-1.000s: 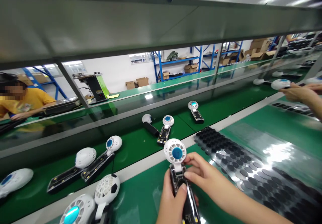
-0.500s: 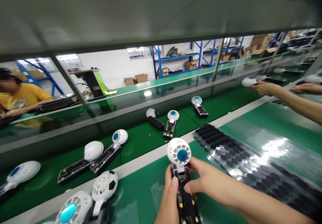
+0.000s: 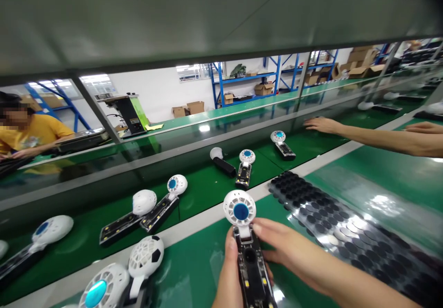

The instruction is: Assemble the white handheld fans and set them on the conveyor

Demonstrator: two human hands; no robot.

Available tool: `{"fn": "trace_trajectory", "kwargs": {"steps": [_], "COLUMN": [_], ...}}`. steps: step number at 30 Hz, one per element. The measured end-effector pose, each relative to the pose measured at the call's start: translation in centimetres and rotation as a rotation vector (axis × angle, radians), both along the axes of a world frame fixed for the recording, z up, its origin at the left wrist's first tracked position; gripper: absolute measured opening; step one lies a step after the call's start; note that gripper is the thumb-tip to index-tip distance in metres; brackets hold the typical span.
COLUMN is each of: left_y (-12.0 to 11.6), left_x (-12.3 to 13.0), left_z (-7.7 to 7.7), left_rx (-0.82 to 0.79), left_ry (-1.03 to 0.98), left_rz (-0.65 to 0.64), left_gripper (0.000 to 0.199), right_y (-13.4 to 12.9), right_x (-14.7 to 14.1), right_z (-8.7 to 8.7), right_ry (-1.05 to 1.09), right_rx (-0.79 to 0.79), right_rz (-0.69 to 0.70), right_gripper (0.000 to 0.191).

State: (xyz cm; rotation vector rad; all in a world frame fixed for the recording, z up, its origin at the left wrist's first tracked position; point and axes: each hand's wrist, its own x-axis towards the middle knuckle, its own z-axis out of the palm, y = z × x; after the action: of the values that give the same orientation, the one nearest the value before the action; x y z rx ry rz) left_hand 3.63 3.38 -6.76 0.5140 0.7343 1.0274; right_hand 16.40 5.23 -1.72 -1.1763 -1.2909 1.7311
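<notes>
Upright in front of me is a handheld fan [image 3: 249,266] with a round white vented head, a blue centre disc and an open black body showing a circuit board with small yellow lights. My left hand [image 3: 229,271] grips the body from the left, its lower part cut off by the frame's bottom edge. Around the right side close the fingers of my right hand [image 3: 277,238], the index near the neck and others partly hidden behind the body. To the left, a fan with a football-patterned head [image 3: 146,256] stands beside another blue-disc fan [image 3: 104,287].
Several similar fans lie along the dark green belt [image 3: 200,197] beyond the pale rail. Sheets of round black pads [image 3: 321,220] lie on the table at right. A co-worker's hand [image 3: 323,125] reaches over the belt. A person in yellow [image 3: 44,130] sits across at left.
Fans on the belt have shifted right. My right thumb has left the front of the fan's body, exposing a round dark spot. The co-worker's hand has reached left, the white head gone from it.
</notes>
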Motion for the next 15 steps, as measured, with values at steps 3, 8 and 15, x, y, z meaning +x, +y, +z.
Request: {"fn": "trace_trajectory", "kwargs": {"steps": [3, 8, 15], "left_y": [0.3, 0.8, 4.9], "left_x": [0.1, -0.3, -2.3], "left_z": [0.0, -0.8, 0.1], "left_rx": [0.061, 0.1, 0.197], "left_ry": [0.015, 0.136, 0.318], "left_rz": [0.037, 0.109, 0.21], "left_gripper": [0.071, 0.071, 0.066], "right_y": [2.3, 8.2, 14.7], "right_x": [0.9, 1.0, -0.1], "right_z": [-0.8, -2.0, -2.2], "right_ry": [-0.291, -0.74, -1.126], "right_rx": [0.154, 0.365, 0.301], "right_rz": [-0.091, -0.278, -0.315], "right_gripper": [0.044, 0.035, 0.035]}}
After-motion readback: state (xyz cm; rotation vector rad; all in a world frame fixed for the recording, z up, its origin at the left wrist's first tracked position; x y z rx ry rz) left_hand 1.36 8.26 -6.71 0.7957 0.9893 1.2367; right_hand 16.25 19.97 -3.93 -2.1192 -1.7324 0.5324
